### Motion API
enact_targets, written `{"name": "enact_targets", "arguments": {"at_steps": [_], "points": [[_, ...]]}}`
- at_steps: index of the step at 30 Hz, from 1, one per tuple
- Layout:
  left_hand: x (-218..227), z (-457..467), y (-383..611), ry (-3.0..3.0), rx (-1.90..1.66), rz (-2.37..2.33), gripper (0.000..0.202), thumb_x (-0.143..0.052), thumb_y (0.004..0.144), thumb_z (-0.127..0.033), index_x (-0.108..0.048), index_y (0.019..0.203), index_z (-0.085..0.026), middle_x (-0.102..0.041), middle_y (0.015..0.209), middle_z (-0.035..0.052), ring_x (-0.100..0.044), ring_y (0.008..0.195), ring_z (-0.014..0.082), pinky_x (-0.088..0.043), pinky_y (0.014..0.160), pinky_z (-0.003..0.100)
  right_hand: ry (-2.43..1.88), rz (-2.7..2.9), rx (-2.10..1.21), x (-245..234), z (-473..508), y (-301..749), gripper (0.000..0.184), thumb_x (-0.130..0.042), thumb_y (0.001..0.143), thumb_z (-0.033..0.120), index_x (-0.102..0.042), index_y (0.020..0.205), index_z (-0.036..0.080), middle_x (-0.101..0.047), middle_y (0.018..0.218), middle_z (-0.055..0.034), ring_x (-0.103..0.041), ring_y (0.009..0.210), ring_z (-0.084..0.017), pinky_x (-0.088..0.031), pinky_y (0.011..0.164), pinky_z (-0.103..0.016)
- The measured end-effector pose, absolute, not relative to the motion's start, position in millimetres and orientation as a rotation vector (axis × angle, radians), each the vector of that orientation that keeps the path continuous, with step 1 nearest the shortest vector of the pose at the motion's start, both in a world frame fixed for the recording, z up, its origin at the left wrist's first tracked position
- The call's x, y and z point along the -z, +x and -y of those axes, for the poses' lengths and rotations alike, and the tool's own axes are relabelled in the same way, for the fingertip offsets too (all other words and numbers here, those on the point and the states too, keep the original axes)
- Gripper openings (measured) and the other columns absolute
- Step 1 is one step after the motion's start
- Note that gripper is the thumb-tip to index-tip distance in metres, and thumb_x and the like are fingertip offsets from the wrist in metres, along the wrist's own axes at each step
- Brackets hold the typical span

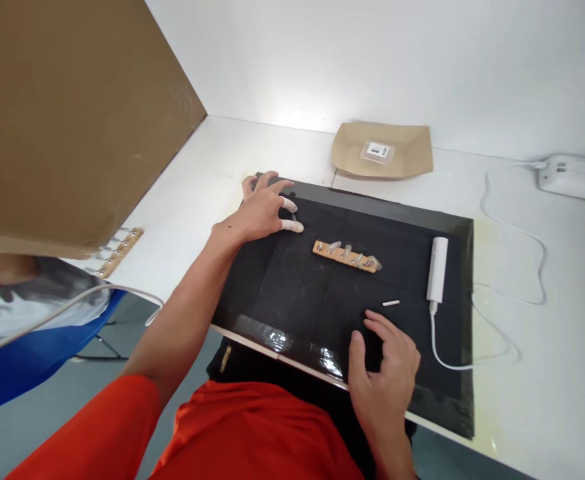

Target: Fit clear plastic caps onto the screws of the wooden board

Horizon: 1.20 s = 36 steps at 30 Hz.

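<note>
My left hand is over the far left of the black mat, with white coverings on its thumb and index finger. Between those two fingertips sits a small greyish translucent piece, too small to name; the other fingers are spread. To the right of this hand lies a narrow tan strip bearing several small metal pieces and clear, tube-like caps. My right hand holds nothing at the mat's front edge, thumb and fingers apart. Just beyond its fingertips is a short white stick.
A white stick-shaped device with a cable lies on the mat's right side. Behind the mat, a cardboard tray contains a clear labelled box. A brown partition and a strip with metal clips are at left, near another person's arm.
</note>
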State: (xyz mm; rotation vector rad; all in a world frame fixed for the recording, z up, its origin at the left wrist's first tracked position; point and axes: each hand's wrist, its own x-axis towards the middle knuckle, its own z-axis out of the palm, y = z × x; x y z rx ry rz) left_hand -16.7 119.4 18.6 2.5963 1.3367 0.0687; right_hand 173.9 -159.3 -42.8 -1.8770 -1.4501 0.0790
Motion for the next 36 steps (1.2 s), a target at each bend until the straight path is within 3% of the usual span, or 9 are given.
{"name": "enact_targets", "arguments": {"at_steps": [14,19,23,29,36], "points": [[-24.3,-130.6,-8.8,2.387,0.008,-1.439,0.036,-0.087,0.073,-0.054,-0.079,0.084,-0.021,-0.054,0.153,0.01,-0.021,0.155,0.0433,-0.006,0.124,0.067,-1.854,1.445,-0.079,41.4,161.2,174.4,0.018,-0.059,0.099,0.031,-0.063,0.111,0.017,-0.074,0.115,-0.013,-0.066,0.106,-0.026,-0.045,0.096,-0.043],[-30.2,-127.4,-6.3,2.429,0.01,-1.493,0.048,-0.09,0.069,-0.059,-0.077,0.091,-0.018,-0.049,0.153,0.0158,-0.019,0.154,0.0453,-0.008,0.124,0.068,-1.851,1.43,-0.084,41.7,160.1,173.9,0.018,-0.06,0.099,0.03,-0.062,0.112,0.018,-0.074,0.116,-0.0125,-0.066,0.107,-0.026,-0.045,0.096,-0.043],[-27.4,-122.0,-7.8,2.468,0.0,-1.513,0.046,-0.086,0.074,-0.059,-0.079,0.095,-0.019,-0.047,0.157,0.0138,-0.019,0.155,0.0468,-0.008,0.123,0.069,-1.854,1.427,-0.091,41.2,159.3,173.4,0.018,-0.059,0.099,0.031,-0.063,0.111,0.018,-0.074,0.115,-0.0124,-0.066,0.106,-0.026,-0.045,0.096,-0.043],[-23.1,-120.0,-10.1,2.565,-0.021,-1.462,0.045,-0.074,0.085,-0.065,-0.081,0.093,-0.021,-0.059,0.15,0.0088,-0.026,0.154,0.0435,-0.01,0.121,0.071,-1.854,1.43,-0.09,41.1,160.0,173.4,0.019,-0.059,0.099,0.031,-0.063,0.111,0.018,-0.074,0.115,-0.0126,-0.065,0.107,-0.026,-0.044,0.097,-0.043],[-23.5,-121.6,-5.4,2.527,0.005,-1.451,0.033,-0.086,0.077,-0.054,-0.08,0.082,-0.023,-0.061,0.149,0.0094,-0.025,0.156,0.0429,-0.009,0.121,0.072,-1.846,1.437,-0.064,42.5,161.3,174.2,0.019,-0.059,0.099,0.03,-0.063,0.112,0.017,-0.074,0.115,-0.0127,-0.065,0.107,-0.026,-0.045,0.096,-0.043]]}}
